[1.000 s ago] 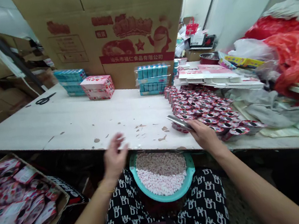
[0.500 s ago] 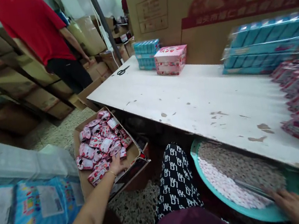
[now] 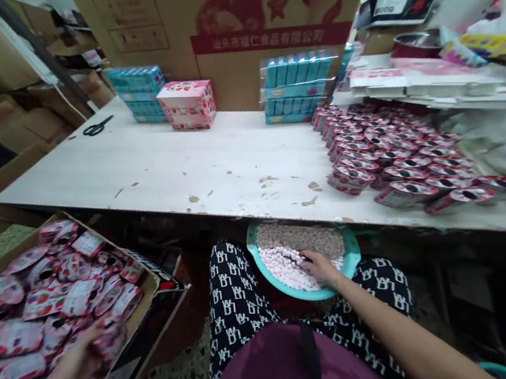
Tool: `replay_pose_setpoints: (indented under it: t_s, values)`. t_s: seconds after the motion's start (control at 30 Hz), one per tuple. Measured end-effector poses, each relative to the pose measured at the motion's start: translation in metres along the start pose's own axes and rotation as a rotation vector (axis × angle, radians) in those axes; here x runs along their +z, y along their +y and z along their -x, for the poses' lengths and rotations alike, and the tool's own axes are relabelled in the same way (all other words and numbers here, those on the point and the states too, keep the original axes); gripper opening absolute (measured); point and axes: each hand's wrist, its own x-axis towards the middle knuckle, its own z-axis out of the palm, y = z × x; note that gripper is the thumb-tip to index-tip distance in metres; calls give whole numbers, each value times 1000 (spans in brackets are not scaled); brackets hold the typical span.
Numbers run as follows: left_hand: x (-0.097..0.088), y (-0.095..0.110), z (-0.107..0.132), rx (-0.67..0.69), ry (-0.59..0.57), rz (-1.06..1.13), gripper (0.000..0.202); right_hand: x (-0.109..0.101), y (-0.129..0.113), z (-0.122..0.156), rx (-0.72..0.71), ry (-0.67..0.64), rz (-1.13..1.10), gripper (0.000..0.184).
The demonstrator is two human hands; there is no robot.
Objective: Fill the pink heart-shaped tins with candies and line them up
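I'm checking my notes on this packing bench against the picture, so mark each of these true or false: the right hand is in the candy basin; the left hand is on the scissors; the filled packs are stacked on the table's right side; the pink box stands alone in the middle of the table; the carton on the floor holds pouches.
1. The right hand is in the teal basin of small candies. True.
2. The left hand is on the scissors. False: it is at the pouches in the floor carton; the scissors lie far off on the table.
3. Round filled packs are stacked on the table's right side. True.
4. The pink box stands alone mid-table. False: it sits at the back, beside blue packs.
5. The floor carton holds pouches. True.
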Motion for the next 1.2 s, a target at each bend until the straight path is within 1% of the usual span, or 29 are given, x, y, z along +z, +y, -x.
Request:
replay_pose_setpoints:
  t_s: [0.03,0.07,0.1,0.13,0.17,0.2,0.23,0.3,0.33,0.37,0.4,0.47,0.5,0.57,0.63,0.7,0.77,0.8,0.83,0.87,0.9,0.97,1.03,1.1,1.13,1.2]
  values:
    - [-3,10,6,-76,38,30,43,-5,1,2,-21,6,-28,34]
    - [-2,21,14,-118,75,65,44,-10,1,3,-40,14,-51,35]
    - [3,30,22,-116,96,111,46,-14,1,4,-57,22,-70,36]
    - [13,38,32,-71,86,170,47,-18,2,5,-71,30,-85,37]
    - [29,44,42,-30,29,221,50,-22,2,6,-81,39,-96,37]
    - [48,48,53,-3,-65,268,52,-26,3,7,-89,49,-104,38]
    - [72,50,64,-3,-189,308,54,-30,4,8,-94,57,-113,39]
    - [127,47,84,-83,-478,364,55,-38,7,12,-103,73,-134,40]
    - [156,43,91,-147,-642,393,57,-43,9,14,-109,85,-144,40]
    - [184,39,97,-223,-747,426,57,-48,10,17,-116,98,-151,39]
    - [211,34,101,-278,-798,485,54,-53,10,21,-125,112,-155,39]
    - [257,27,105,-390,-832,587,43,-67,7,29,-146,138,-150,37]
    - [277,23,106,-426,-839,631,38,-74,5,34,-155,145,-143,37]
    - [308,17,105,-471,-869,688,33,-90,-3,44,-170,148,-130,36]
    - [332,11,103,-491,-868,707,31,-105,-12,52,-190,137,-107,35]
    - [349,6,102,-495,-791,695,29,-118,-21,58,-215,126,-78,35]
    - [360,0,101,-467,-708,654,28,-129,-27,61,-235,119,-45,35]
    - [364,-3,100,-423,-695,616,30,-133,-30,61,-243,115,-28,35]
    - [367,-5,99,-350,-694,559,33,-136,-32,61,-250,111,-15,35]
    - [370,-7,98,-246,-689,476,37,-139,-34,60,-256,107,-4,35]
    - [372,-9,97,-109,-667,366,42,-141,-35,59,-260,102,6,35]
    - [375,-12,94,211,-590,94,49,-143,-39,55,-259,93,34,36]
    - [378,-14,92,510,-523,-182,44,-144,-44,52,-243,80,103,36]
    - [381,-15,92,749,-507,-406,36,-144,-51,49,-219,59,218,36]
    - [382,-15,93,841,-507,-491,35,-143,-55,48,-205,49,287,35]
    - [385,-16,96,965,-509,-619,38,-142,-64,47,-186,25,435,34]
